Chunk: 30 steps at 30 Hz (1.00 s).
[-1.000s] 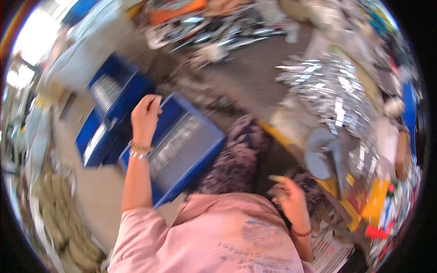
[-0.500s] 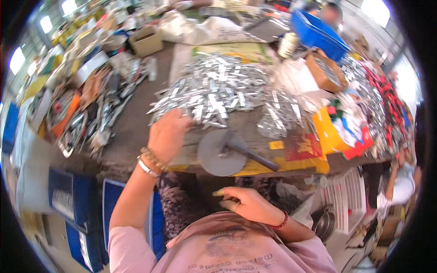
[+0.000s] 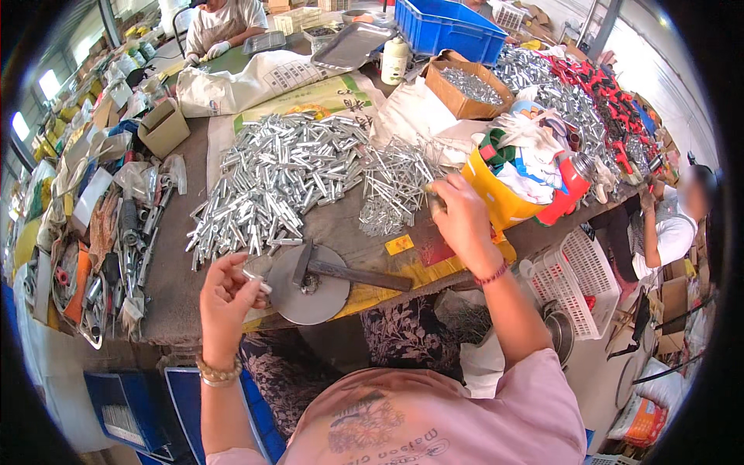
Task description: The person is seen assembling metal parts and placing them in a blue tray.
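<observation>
My left hand (image 3: 225,301), closed at the fingertips, pinches a short silver metal tube (image 3: 257,280) just left of a round grey plate (image 3: 324,301). A hammer (image 3: 360,275) with a dark handle lies across that plate. Beyond it spreads a large heap of similar silver tubes (image 3: 271,174). My right hand (image 3: 467,225) is at the right edge of a smaller pile of thin metal pins (image 3: 397,180). Its fingers are bent together; whatever lies between them is too small to make out.
A yellow container (image 3: 496,194) stuffed with cloths and a red bottle (image 3: 570,182) stand right of my right hand. Behind are a cardboard box (image 3: 469,89), a white bottle (image 3: 394,60) and a blue crate (image 3: 449,31). Tools (image 3: 128,240) crowd the left; co-workers sit far and right.
My left hand has drawn back from the tube heap with a tube in its fingers. My right hand has risen from above my lap to the pins. The view has turned rightward.
</observation>
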Each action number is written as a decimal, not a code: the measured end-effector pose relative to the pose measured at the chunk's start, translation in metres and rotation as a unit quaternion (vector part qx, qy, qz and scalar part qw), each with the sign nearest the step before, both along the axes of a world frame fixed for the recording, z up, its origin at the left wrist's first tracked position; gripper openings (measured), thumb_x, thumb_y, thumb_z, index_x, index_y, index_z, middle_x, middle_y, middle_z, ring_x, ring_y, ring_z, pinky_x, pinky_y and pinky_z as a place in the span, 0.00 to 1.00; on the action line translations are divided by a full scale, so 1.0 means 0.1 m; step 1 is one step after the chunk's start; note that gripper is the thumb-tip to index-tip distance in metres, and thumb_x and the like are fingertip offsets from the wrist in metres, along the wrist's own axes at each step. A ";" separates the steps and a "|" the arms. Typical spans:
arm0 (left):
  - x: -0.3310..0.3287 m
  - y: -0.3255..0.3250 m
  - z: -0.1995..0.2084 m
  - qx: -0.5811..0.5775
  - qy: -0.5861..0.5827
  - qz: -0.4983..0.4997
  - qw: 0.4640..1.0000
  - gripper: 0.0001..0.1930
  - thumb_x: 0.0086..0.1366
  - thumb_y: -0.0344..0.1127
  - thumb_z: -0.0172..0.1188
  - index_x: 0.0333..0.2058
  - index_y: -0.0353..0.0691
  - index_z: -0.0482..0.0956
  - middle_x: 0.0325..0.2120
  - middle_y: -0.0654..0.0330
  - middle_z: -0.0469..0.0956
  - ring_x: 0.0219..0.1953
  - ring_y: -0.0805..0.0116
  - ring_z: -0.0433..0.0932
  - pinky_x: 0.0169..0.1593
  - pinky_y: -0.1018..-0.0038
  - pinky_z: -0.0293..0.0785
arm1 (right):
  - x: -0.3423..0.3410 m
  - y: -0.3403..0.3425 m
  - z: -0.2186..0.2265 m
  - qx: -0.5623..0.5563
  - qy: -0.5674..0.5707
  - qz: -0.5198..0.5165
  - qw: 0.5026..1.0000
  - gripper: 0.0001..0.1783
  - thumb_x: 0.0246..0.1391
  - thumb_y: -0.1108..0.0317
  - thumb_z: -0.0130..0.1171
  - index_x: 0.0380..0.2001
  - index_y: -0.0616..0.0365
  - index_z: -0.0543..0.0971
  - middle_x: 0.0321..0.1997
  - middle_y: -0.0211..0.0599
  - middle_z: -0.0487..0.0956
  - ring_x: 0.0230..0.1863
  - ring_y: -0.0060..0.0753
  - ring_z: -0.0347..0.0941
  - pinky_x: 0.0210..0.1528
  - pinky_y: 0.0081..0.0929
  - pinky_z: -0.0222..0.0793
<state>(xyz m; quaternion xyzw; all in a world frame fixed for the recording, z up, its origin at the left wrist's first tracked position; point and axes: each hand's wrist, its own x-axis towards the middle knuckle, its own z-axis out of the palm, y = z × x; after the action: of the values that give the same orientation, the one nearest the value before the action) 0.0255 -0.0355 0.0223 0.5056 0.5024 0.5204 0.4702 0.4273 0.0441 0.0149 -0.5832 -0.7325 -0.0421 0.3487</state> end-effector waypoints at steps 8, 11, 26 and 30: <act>0.17 -0.23 -0.12 -0.056 -0.005 0.001 0.998 0.08 0.72 0.24 0.65 0.48 0.36 0.84 0.40 0.61 0.87 0.39 0.75 0.86 0.41 0.78 0.84 | 0.20 0.41 -0.15 0.039 -0.147 0.032 0.988 0.10 0.48 0.78 0.66 0.35 0.54 0.86 0.41 0.38 0.78 0.47 0.48 0.79 0.46 0.47 0.78; 0.14 -0.30 -0.20 -0.032 0.058 -0.012 0.998 0.09 0.71 0.24 0.66 0.48 0.36 0.85 0.39 0.62 0.86 0.38 0.78 0.84 0.40 0.80 0.82 | 0.12 0.30 -0.13 0.041 -0.157 0.063 0.985 0.07 0.48 0.77 0.66 0.32 0.53 0.86 0.38 0.36 0.78 0.45 0.45 0.80 0.46 0.46 0.78; 0.29 -0.32 -0.10 0.156 0.371 0.042 0.914 0.09 0.60 0.24 0.74 0.40 0.37 0.91 0.35 0.57 0.82 0.37 0.61 0.82 0.41 0.70 0.77 | -1.01 -0.64 0.23 0.007 -0.068 0.260 0.963 0.18 0.52 0.78 0.62 0.47 0.53 0.86 0.38 0.38 0.77 0.42 0.47 0.78 0.46 0.43 0.76; 0.27 -0.36 -0.07 0.149 0.371 0.023 0.917 0.10 0.59 0.25 0.74 0.41 0.38 0.91 0.34 0.58 0.80 0.35 0.62 0.81 0.39 0.70 0.75 | -1.34 -0.73 0.11 -0.043 -0.047 0.314 0.947 0.18 0.53 0.76 0.62 0.48 0.55 0.85 0.38 0.37 0.75 0.43 0.46 0.77 0.48 0.43 0.76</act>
<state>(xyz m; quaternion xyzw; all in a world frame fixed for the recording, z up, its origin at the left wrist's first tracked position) 0.0526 -0.0710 0.0158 0.7147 0.5689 0.3750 0.1579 0.2932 -0.0292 0.0255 -0.3351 -0.8954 0.0739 0.2838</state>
